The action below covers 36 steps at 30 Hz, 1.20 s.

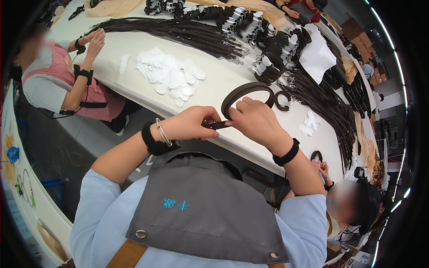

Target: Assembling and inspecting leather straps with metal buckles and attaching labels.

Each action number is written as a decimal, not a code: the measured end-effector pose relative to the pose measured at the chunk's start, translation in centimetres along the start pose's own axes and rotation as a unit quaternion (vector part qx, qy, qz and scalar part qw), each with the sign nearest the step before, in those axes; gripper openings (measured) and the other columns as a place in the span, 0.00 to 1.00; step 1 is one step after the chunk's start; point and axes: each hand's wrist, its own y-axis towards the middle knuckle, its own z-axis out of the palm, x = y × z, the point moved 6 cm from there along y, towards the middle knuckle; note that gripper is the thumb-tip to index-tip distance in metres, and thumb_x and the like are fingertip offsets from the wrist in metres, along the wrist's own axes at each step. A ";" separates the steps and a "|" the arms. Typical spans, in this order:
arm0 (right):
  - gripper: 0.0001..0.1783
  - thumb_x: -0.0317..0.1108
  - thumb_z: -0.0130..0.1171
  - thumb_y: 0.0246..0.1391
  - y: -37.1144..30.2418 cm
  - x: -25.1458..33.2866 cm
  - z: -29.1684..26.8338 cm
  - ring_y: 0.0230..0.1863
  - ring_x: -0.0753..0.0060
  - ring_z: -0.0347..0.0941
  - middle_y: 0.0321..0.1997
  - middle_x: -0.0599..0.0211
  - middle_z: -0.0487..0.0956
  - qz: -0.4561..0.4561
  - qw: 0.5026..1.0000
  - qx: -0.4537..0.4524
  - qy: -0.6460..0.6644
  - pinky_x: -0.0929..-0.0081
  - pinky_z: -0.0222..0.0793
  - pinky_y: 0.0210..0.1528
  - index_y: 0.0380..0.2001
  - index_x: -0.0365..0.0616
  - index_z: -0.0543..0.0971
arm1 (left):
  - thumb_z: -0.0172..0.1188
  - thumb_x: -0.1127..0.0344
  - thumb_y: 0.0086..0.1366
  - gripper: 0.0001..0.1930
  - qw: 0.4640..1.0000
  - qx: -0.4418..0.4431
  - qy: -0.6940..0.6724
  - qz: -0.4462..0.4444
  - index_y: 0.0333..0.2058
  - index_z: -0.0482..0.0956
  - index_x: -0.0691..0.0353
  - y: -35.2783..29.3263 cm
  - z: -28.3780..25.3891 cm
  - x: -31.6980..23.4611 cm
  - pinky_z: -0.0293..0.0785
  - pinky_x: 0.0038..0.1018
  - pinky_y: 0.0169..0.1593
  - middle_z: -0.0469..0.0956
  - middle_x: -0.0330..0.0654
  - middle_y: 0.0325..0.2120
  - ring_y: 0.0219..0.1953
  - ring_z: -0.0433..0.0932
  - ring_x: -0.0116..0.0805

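While the left hand point(194, 123) pinches a dark strap point(217, 125) with fingers nearly closed, the right hand point(258, 118) grips it too, fingers curled, near its looped part, over the near edge of a white table point(210, 96), beside white patches point(167, 73).

white desk point(212, 96) as landmark | co-worker in pink apron point(67, 73): at its left side | co-worker in red top point(314, 17): at its far side | tan paper point(109, 8): on its far left part | cardboard boxes point(363, 47): stacked past its right side | grey floor point(96, 129): below its near edge | blue object point(12, 154): well apart, to its left
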 end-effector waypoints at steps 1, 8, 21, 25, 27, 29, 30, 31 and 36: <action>0.17 0.49 0.56 0.53 -0.5 -0.2 0.4 0.29 0.64 0.72 0.19 0.66 0.71 0.004 1.000 0.027 -0.005 0.68 0.69 0.26 0.29 0.46 0.76 | 0.64 0.70 0.58 0.15 1.000 0.003 -0.001 -0.002 0.42 0.72 0.68 -0.2 0.3 0.1 0.73 0.22 0.32 0.76 0.40 0.29 0.28 0.75 0.25; 0.25 0.59 0.51 0.54 -3.5 -0.6 2.0 0.22 0.59 0.72 0.15 0.62 0.71 -0.001 0.990 0.135 0.032 0.65 0.68 0.25 0.25 0.46 0.74 | 0.59 0.71 0.59 0.15 0.913 -0.035 0.343 0.216 0.45 0.73 0.62 -2.3 -0.2 -1.9 0.71 0.36 0.38 0.73 0.44 0.33 0.35 0.75 0.47; 0.26 0.53 0.39 0.68 -6.5 2.1 2.9 0.14 0.86 0.54 0.11 0.80 0.61 0.257 0.552 0.266 0.747 0.82 0.52 0.18 0.25 0.43 0.71 | 0.53 0.75 0.63 0.29 0.950 0.133 0.027 0.281 0.63 0.58 0.63 -1.2 3.0 -0.5 0.69 0.24 0.52 0.72 0.41 0.47 0.47 0.72 0.27; 0.26 0.54 0.37 0.68 -7.0 2.6 3.7 0.15 0.85 0.54 0.13 0.79 0.62 0.239 0.374 0.226 0.867 0.83 0.51 0.17 0.30 0.43 0.71 | 0.57 0.71 0.64 0.13 0.983 0.052 0.063 0.164 0.46 0.70 0.65 -0.2 3.6 -0.3 0.71 0.23 0.42 0.76 0.38 0.33 0.37 0.74 0.26; 0.25 0.55 0.37 0.68 -6.4 3.0 2.9 0.16 0.82 0.59 0.17 0.75 0.66 0.188 0.358 0.170 0.899 0.81 0.57 0.19 0.32 0.43 0.70 | 0.58 0.70 0.64 0.08 0.984 0.022 0.018 0.177 0.39 0.70 0.64 -0.2 3.3 -0.5 0.70 0.23 0.37 0.75 0.35 0.29 0.31 0.73 0.24; 0.25 0.54 0.37 0.68 -5.8 3.4 3.4 0.17 0.80 0.61 0.20 0.73 0.68 0.155 0.428 0.111 0.884 0.79 0.60 0.22 0.32 0.44 0.69 | 0.58 0.71 0.65 0.07 0.978 0.083 -0.061 0.183 0.40 0.70 0.63 0.0 3.5 -0.2 0.70 0.21 0.34 0.75 0.35 0.28 0.30 0.72 0.22; 0.24 0.54 0.37 0.67 -5.6 3.1 3.1 0.18 0.78 0.64 0.22 0.71 0.69 0.122 0.491 0.051 0.861 0.77 0.64 0.24 0.32 0.44 0.69 | 0.58 0.71 0.65 0.07 0.978 0.082 -0.059 0.183 0.40 0.70 0.63 -0.2 3.2 -0.4 0.70 0.21 0.34 0.75 0.35 0.28 0.30 0.72 0.22; 0.24 0.54 0.37 0.67 -5.6 3.1 3.0 0.18 0.78 0.64 0.22 0.71 0.69 0.120 0.492 0.050 0.861 0.77 0.64 0.24 0.32 0.44 0.69 | 0.57 0.71 0.65 0.08 0.977 0.099 -0.119 0.145 0.41 0.70 0.63 -0.3 3.0 -0.3 0.70 0.22 0.34 0.76 0.37 0.31 0.32 0.73 0.22; 0.26 0.58 0.30 0.67 -5.4 2.3 1.4 0.18 0.82 0.65 0.25 0.73 0.69 0.087 0.307 0.041 0.947 0.63 0.78 0.33 0.41 0.46 0.65 | 0.56 0.74 0.65 0.17 0.937 -0.056 -0.291 0.187 0.52 0.67 0.63 0.0 1.6 0.4 0.69 0.16 0.33 0.75 0.37 0.37 0.35 0.71 0.18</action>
